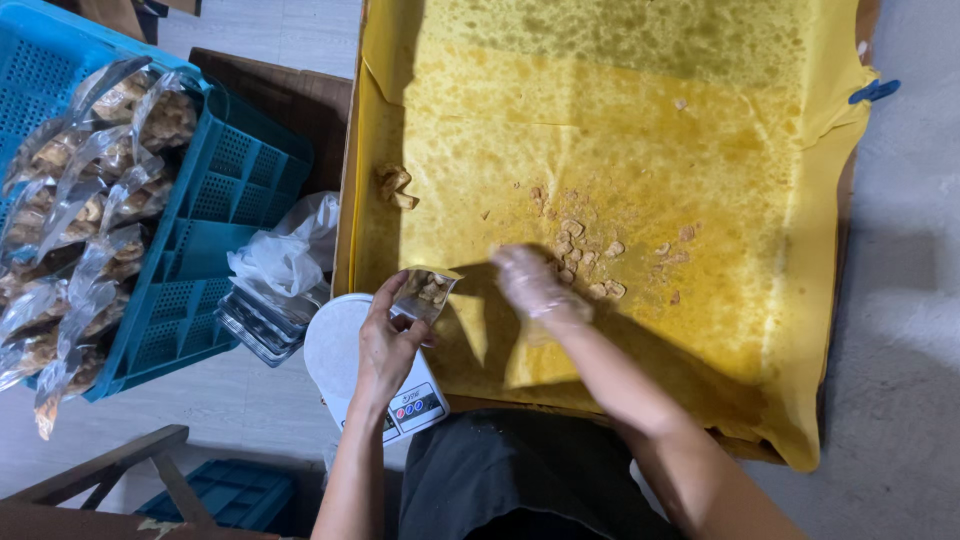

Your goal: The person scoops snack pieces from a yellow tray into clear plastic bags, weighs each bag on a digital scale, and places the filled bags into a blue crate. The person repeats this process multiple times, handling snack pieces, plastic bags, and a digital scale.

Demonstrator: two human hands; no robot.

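Head view. Left hand point(385, 340): fingers pinched on the edge of a small clear bag point(425, 293), holding it upright and open just over the near-left rim of the tray point(352, 200); a few light brown snack pieces show inside the bag. Right hand point(530, 283): in a thin clear glove, blurred, fingers curled downward over the loose snack pieces point(585, 262) on the tray's yellow liner paper point(640, 130); whether it has any pieces in its grip cannot be told.

Tray as landmark. Liner is oil-stained, its edges folded up over the tray walls. One separate clump of pieces point(396, 186) lies near the tray's left wall, well apart from the main scatter. A blue clip point(874, 91) sits on the tray's far-right corner.

Just left of the tray's near corner: a white kitchen scale point(345, 350), partly covered by the left hand and wrist. Beside it, further left, a crumpled clear plastic bag point(285, 255) over a stack of clear containers point(258, 325). Further left again, a blue crate point(215, 190) holding filled, sealed snack bags point(85, 210). The right forearm's shadow crosses the tray's near edge.
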